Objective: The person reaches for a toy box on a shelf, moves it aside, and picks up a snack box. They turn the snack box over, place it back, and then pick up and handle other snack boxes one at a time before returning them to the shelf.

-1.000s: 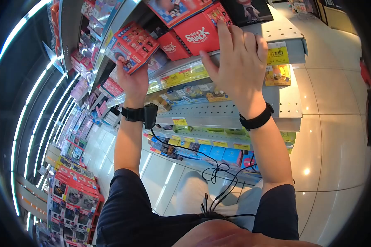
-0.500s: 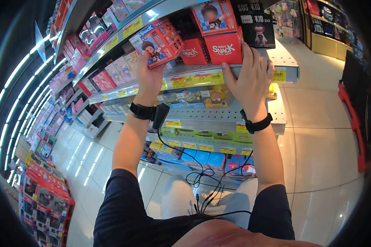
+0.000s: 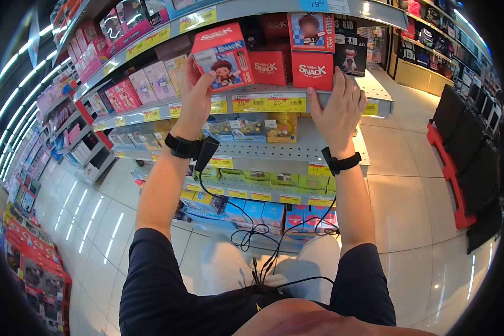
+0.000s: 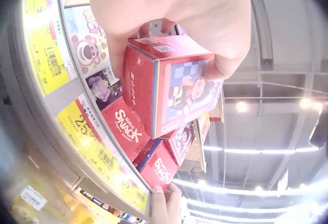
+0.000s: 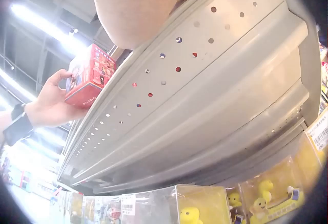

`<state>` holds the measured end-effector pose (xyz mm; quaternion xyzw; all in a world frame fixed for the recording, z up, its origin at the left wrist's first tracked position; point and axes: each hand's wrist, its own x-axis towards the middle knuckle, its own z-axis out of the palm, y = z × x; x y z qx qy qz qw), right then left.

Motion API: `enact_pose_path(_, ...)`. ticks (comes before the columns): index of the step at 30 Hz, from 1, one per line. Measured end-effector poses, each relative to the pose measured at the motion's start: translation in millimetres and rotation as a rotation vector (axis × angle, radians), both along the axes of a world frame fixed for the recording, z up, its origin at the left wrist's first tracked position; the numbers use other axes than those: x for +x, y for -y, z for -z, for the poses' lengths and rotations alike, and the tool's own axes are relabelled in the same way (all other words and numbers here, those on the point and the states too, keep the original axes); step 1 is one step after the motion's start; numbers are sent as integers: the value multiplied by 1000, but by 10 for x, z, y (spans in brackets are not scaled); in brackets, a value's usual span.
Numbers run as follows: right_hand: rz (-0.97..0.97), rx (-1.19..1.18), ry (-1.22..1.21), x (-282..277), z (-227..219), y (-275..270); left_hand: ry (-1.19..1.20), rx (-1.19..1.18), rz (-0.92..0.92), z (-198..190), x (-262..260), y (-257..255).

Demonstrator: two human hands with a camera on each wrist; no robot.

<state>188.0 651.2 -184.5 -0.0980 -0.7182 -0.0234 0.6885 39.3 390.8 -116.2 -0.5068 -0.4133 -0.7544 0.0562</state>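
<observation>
My left hand (image 3: 195,106) grips a red blind box (image 3: 223,60) printed with a cartoon figure and holds it tilted in front of the shelf. In the left wrist view the thumb lies on the figure side, with the other fingers behind the box. My right hand (image 3: 340,112) rests at the shelf's front edge, its fingers extended along the right side of a red Snack box (image 3: 312,73) and its thumb near the lower front. Another figure box (image 3: 311,35) stands on that one. A second red Snack box (image 3: 270,68) stands to the left.
Yellow price tags (image 3: 267,103) line the shelf edge. A black box (image 3: 350,55) stands right of the Snack boxes, pastel boxes (image 3: 161,79) to the left. Lower shelves hold yellow duck boxes (image 3: 281,127). Loose black cables (image 3: 263,235) hang before my knees. Dark panels on a red base (image 3: 451,182) stand right.
The head view has swung up and to the right. My left hand has turned the held box so its figure side and top face me. My right hand stays beside the shelved Snack box.
</observation>
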Motion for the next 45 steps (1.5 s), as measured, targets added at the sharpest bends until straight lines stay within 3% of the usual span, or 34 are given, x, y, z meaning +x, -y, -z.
enact_pose_path(1, 0, -11, 8, 2, -2, -1, 8, 9, 7, 18, 20, 11)
enact_pose_path(3, 6, -1, 14, -19, 10, -11, -193, -123, -197, 59, 111, 54)
enact_pose_path(4, 5, -1, 12, -24, 15, -16, -183, -174, -249, 85, 154, 95)
enact_pose_path(7, 22, 16, 5, -28, 24, -9, -321, -213, -287, 110, 127, 192)
enact_pose_path(11, 4, 12, -11, -49, 0, 6, -273, -181, -267, 104, 92, 369)
enact_pose_path(13, -79, 2, -165, -43, -43, 32, -293, -181, -315, 128, 53, 463)
enact_pose_path(15, -121, 117, -168, 21, -108, 161, -388, -267, -515, 153, 11, 562)
enact_pose_path(17, -166, 236, -176, -2, -215, 348, -447, -275, -591, 202, -73, 602)
enact_pose_path(18, -242, 264, -47, -52, -254, 479, -511, -294, -665, 250, -111, 610)
enact_pose_path(19, -317, 288, 84, -101, -278, 586, -502, -297, -661, 298, -143, 591)
enact_pose_path(22, -239, 309, 195, -339, -408, 694, -432, -271, -570, 432, -191, 482)
enact_pose_path(24, -173, 283, 248, -452, -494, 721, -197, -174, -295, 514, -183, 375)
enact_pose_path(31, 27, 226, 331, -756, -658, 812, -163, -118, -266, 588, -212, 374)
enact_pose_path(41, 54, 53, 387, -618, -735, 1016, -61, -103, -168, 656, -340, 423)
enact_pose_path(43, 19, -68, 594, -436, -850, 1149, -55, -101, -172, 663, -359, 419)
enact_pose_path(45, -9, -2, 480, -492, -782, 1105, -68, -111, -182, 653, -361, 427)
